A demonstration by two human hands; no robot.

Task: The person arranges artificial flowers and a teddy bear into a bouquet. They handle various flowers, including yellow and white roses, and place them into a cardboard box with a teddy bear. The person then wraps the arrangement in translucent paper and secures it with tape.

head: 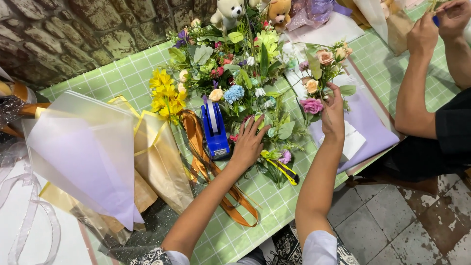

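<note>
**Two hands among cut flowers on a green grid mat**

The person leans over the pale green gridded cutting mat (pixel 122 78), both forearms stretched forward from white cuffs. The left hand (pixel 248 143) lies palm down with fingers spread apart, resting on the loose heap of mixed flowers and green leaves (pixel 235 64), its fingertips among stems just right of the blue plastic tape dispenser (pixel 214 130). It grips nothing.

The right hand (pixel 333 115) is raised at the wrist, fingers pinched together around the stems of a small bunch of pink and peach roses (pixel 316 73), which stands upright above the lilac wrapping sheet (pixel 368 127). A yellow and black utility knife (pixel 282 168) lies on the mat between the two forearms, near the left wrist.

To the left sit orange satin ribbon (pixel 235 206), yellow blooms (pixel 164 95) and a translucent cone of wrapping film (pixel 88 152). At the far right, another person's hands (pixel 436 24) work close together over the mat, well apart from these.
</note>
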